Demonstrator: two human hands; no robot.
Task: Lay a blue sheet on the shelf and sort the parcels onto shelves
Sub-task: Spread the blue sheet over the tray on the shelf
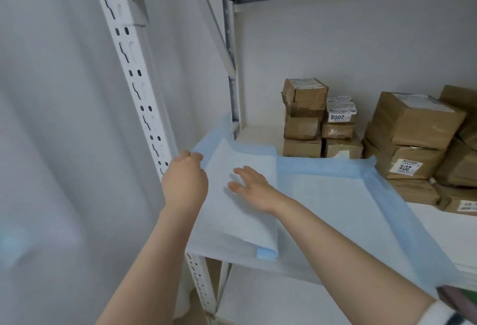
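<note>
Blue sheet (335, 200) lies on the shelf (454, 231), left end, one half folded over. My left hand (186, 182) pinches its far-left edge. Right hand (254, 186) flat on the fold, fingers spread. Brown parcels (304, 118) stacked just behind.

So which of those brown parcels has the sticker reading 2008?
The small parcel topping the second stack from the left, right beside the taller left stack. Its white sticker faces front; no other sticker in view reads 2008.

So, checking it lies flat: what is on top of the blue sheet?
Its own folded-over flap, with the right hand spread over it; the left hand pinches its corner. The shelf beneath is covered.
</note>
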